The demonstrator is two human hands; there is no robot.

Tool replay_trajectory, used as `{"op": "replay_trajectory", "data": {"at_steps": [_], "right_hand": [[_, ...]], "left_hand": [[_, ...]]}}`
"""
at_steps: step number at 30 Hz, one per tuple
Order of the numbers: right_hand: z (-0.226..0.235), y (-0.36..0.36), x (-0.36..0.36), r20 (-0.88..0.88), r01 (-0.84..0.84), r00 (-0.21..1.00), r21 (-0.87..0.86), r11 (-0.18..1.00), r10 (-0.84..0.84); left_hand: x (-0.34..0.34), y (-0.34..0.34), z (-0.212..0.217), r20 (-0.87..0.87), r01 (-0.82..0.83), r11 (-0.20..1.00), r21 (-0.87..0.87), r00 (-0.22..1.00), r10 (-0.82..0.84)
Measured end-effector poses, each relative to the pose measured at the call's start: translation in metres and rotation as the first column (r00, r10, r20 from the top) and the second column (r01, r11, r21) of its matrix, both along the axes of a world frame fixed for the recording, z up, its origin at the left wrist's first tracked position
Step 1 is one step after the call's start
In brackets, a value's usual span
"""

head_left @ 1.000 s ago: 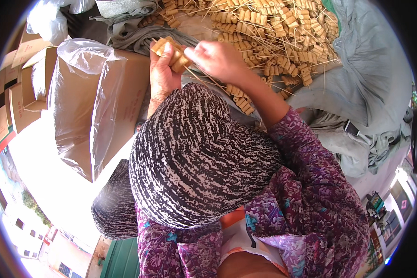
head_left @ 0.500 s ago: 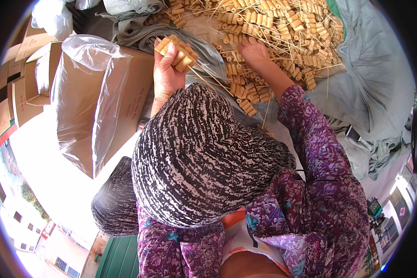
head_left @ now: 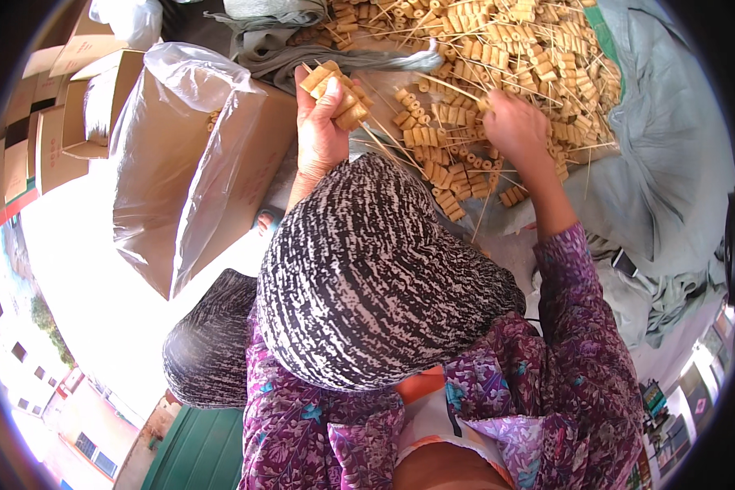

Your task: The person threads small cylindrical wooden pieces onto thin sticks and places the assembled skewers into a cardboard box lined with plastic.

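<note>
My left hand (head_left: 322,126) is closed round a bundle of skewers (head_left: 339,91) with tan, tube-shaped pieces; their bare sticks point down to the right. Over the heap, my right hand (head_left: 516,124) pinches one skewer (head_left: 449,86). Its stick sticks out to the upper left, and most of its tan pieces are hidden by my fingers. Below and around that hand spreads a large pile of similar skewers (head_left: 539,57), lying in many directions on a grey cloth.
To the left stands a cardboard box (head_left: 257,139) with a clear plastic liner (head_left: 196,73); more cartons (head_left: 53,147) are behind it. Grey sheeting (head_left: 670,139) edges the pile at right, with a phone (head_left: 625,263) on it. My patterned knee (head_left: 376,278) rises in front.
My right hand has lifted from the pile and moved right, now with a skewer in its fingers. My left hand keeps its bundle; the whole view has shifted slightly.
</note>
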State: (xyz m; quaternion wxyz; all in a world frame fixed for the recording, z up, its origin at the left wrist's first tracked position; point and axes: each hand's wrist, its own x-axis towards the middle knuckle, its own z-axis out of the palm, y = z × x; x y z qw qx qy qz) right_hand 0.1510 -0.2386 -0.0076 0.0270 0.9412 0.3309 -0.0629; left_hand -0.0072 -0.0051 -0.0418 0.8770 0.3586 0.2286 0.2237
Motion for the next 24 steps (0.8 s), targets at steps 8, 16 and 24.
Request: {"op": "replay_trajectory", "data": {"at_steps": [8,16,24], "right_hand": [[0.052,-0.014,-0.010,-0.598,0.263,0.770,0.617,0.742,0.224],[0.038,0.092,0.004,0.064,-0.271,0.840,0.910,0.314,0.539],[0.051,0.148,-0.016,0.181,-0.500,0.599,0.845,0.189,0.780]], "left_hand": [[0.004,0.010,0.013,0.101,0.034,0.992,-0.122,0.995,-0.022],[0.018,0.027,0.019,0.110,0.224,0.941,-0.253,0.973,-0.202],[0.024,0.017,0.041,0.159,0.286,0.904,-0.319,0.956,-0.247]]}}
